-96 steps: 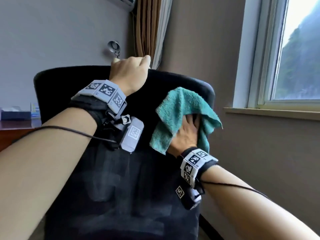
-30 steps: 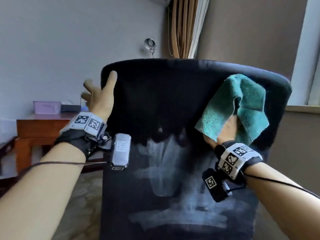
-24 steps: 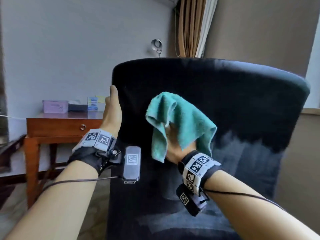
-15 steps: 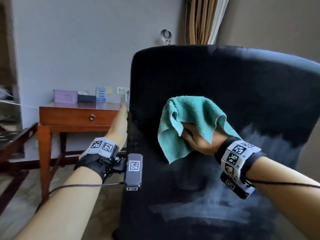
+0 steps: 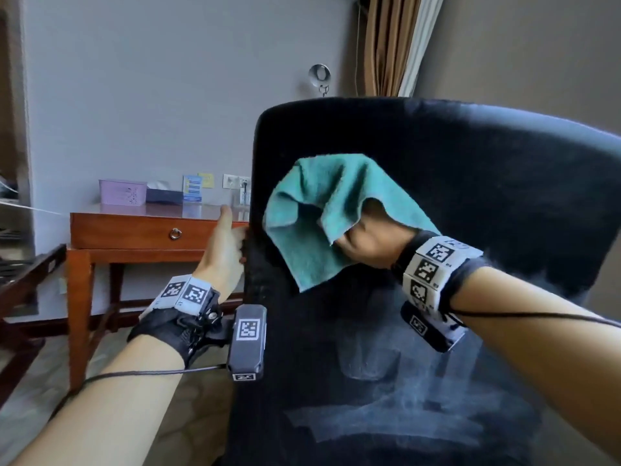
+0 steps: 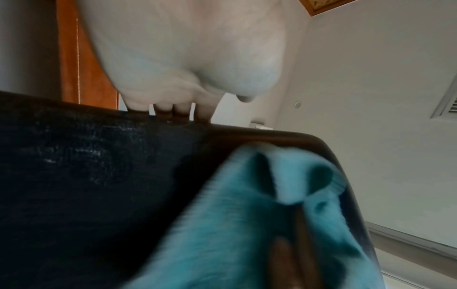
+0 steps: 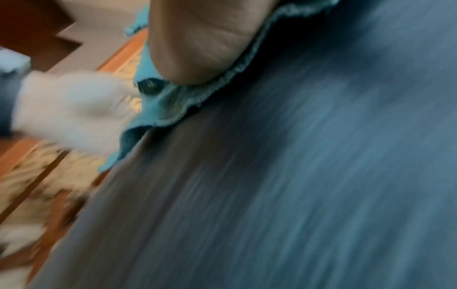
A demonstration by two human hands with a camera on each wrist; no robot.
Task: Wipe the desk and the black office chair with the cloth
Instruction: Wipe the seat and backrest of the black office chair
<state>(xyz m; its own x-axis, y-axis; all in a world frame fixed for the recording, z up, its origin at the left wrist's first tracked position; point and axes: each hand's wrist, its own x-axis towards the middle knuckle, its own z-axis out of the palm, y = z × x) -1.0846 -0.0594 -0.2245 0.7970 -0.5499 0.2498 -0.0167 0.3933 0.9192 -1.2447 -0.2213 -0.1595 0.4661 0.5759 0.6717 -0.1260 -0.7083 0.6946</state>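
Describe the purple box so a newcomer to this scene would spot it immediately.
Left of the black office chair stands a wooden desk against the grey wall. The purple box sits at its back left end, the only lilac item, beside a dark tissue box.

No readable words or numbers anywhere. Wrist bands (image 5: 188,292) and camera pod (image 5: 248,331) carry black-and-white square code markers only. Blue card (image 5: 192,188) and yellow note (image 5: 206,180) on wall behind worktop (image 5: 134,227) show print too small to read.
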